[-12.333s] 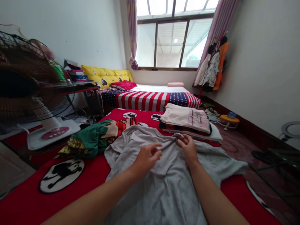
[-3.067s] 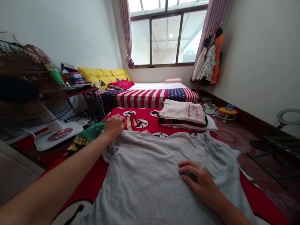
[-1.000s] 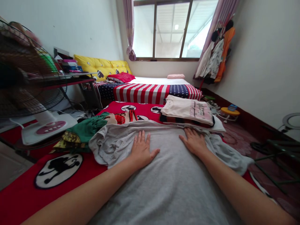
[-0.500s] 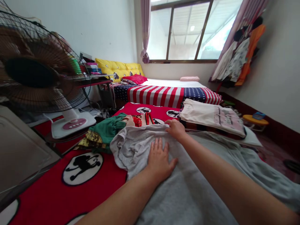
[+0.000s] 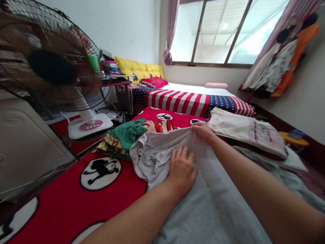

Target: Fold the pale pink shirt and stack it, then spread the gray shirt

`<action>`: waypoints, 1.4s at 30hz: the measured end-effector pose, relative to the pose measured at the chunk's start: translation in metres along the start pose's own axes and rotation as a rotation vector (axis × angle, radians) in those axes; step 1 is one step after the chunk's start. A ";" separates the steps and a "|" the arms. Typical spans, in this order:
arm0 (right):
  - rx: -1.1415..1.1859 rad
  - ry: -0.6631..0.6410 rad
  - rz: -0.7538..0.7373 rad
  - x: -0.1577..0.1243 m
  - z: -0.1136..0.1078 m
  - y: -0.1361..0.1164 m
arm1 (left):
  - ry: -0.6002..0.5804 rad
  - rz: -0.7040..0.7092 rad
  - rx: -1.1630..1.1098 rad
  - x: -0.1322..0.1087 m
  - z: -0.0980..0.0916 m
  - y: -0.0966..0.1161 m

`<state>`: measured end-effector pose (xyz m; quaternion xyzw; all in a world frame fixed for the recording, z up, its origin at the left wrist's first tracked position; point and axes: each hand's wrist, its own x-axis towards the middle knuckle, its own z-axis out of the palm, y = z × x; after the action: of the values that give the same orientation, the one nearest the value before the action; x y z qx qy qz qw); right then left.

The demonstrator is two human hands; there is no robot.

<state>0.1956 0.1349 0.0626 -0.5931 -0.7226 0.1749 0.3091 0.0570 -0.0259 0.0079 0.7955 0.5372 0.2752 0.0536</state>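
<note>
1. Right grip (image 5: 201,131): fingers together, clamped on the far edge of a grey T-shirt (image 5: 215,213).
2. Left grip (image 5: 181,167): fingers apart, palm on the shirt, unclamped.
3. Shirt lies below both grips, long axis pointing away from the body, on a red cartoon-print blanket (image 5: 58,193).
4. Folded white T-shirt (image 5: 243,130) just beyond right grip; green garment (image 5: 127,134) beyond left grip.

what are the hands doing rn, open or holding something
Left hand: open, fingers spread, pressing on the grey T-shirt.
Right hand: closed, gripping a gathered fold of the grey T-shirt.
</note>
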 end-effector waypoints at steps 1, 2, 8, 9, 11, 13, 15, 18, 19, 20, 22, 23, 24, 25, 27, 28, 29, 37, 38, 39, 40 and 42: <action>0.004 0.005 -0.003 0.002 0.003 0.001 | 0.028 -0.019 0.011 0.001 -0.001 -0.001; 0.001 0.012 -0.006 0.005 0.007 0.003 | 0.046 -0.046 0.023 0.003 -0.002 -0.002; -0.100 0.087 0.011 0.006 0.039 0.014 | -0.012 -0.232 0.059 0.005 0.004 -0.010; -0.114 0.116 0.011 0.003 0.042 0.013 | -0.014 -0.236 0.061 0.005 0.006 -0.011; -0.131 0.183 0.001 -0.008 0.047 0.008 | -0.005 -0.226 0.061 0.005 0.009 -0.013; -0.125 0.237 -0.043 -0.027 0.048 0.002 | 0.007 -0.219 0.057 0.005 0.010 -0.013; -0.093 0.235 -0.119 -0.054 0.046 -0.003 | 0.007 -0.218 0.051 0.005 0.010 -0.014; -0.053 0.122 -0.180 -0.107 0.041 -0.004 | -0.001 -0.225 0.037 0.006 0.008 -0.015; -0.056 0.077 -0.167 -0.125 0.040 -0.003 | -0.003 -0.229 0.028 0.007 0.008 -0.016; -0.070 0.035 -0.155 -0.142 0.040 -0.002 | -0.002 -0.233 0.017 0.007 0.007 -0.017; -0.141 -0.041 -0.142 -0.173 0.041 -0.001 | 0.002 -0.235 -0.015 0.008 0.007 -0.019; -0.195 -0.073 -0.146 -0.185 0.042 -0.002 | 0.005 -0.231 -0.038 0.009 0.008 -0.020; -0.255 -0.096 -0.156 -0.194 0.043 -0.003 | 0.010 -0.225 -0.065 0.009 0.008 -0.022; -0.315 -0.108 -0.167 -0.202 0.045 -0.005 | 0.017 -0.220 -0.100 0.010 0.008 -0.023; -0.413 -0.105 -0.181 -0.211 0.047 -0.010 | 0.030 -0.229 -0.210 0.013 0.004 -0.027; -0.446 -0.101 -0.184 -0.213 0.048 -0.013 | 0.028 -0.239 -0.292 0.015 0.001 -0.029; -0.469 -0.101 -0.185 -0.214 0.048 -0.015 | 0.018 -0.247 -0.377 0.016 -0.005 -0.031; -0.490 -0.107 -0.170 -0.214 0.046 -0.019 | -0.114 -0.352 -0.618 -0.008 -0.093 -0.080; -0.491 -0.103 -0.168 -0.214 0.046 -0.019 | -0.111 -0.372 -0.574 -0.017 -0.103 -0.089; -0.492 -0.100 -0.169 -0.214 0.047 -0.019 | -0.114 -0.381 -0.508 -0.026 -0.110 -0.097; -0.493 -0.099 -0.170 -0.214 0.047 -0.019 | -0.125 -0.377 -0.426 -0.035 -0.115 -0.105; -0.492 -0.098 -0.170 -0.214 0.048 -0.018 | -0.167 -0.357 -0.260 -0.052 -0.118 -0.117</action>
<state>0.1729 -0.0702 -0.0131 -0.5783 -0.8048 -0.0043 0.1338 -0.1124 -0.0483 0.0428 0.6944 0.6230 0.2615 0.2476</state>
